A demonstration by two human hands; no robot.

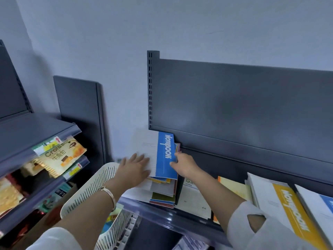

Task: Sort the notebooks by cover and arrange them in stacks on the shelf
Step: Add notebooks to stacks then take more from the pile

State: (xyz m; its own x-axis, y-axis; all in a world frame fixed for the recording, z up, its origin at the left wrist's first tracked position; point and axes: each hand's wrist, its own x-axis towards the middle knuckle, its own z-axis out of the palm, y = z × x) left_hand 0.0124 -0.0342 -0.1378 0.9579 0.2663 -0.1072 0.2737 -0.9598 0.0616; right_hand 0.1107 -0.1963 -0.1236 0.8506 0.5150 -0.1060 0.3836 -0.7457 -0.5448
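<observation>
Fingers (141, 157) of the left hand (134, 169) lie spread flat on the smooth white-and-blue notebook (164, 170) lettered "NOTEBOOK". It tops a paper stack (160, 191) on the grey metal shelf (180, 220), and the right hand (183, 165) pinches its blue edge.

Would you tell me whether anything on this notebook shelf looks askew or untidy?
Yes. The stack under the blue-and-white notebook, at the left end of the shelf, is ragged: mixed covers jut out at different angles instead of lining up. The yellow-and-white notebook further right also lies at a slant.
</observation>
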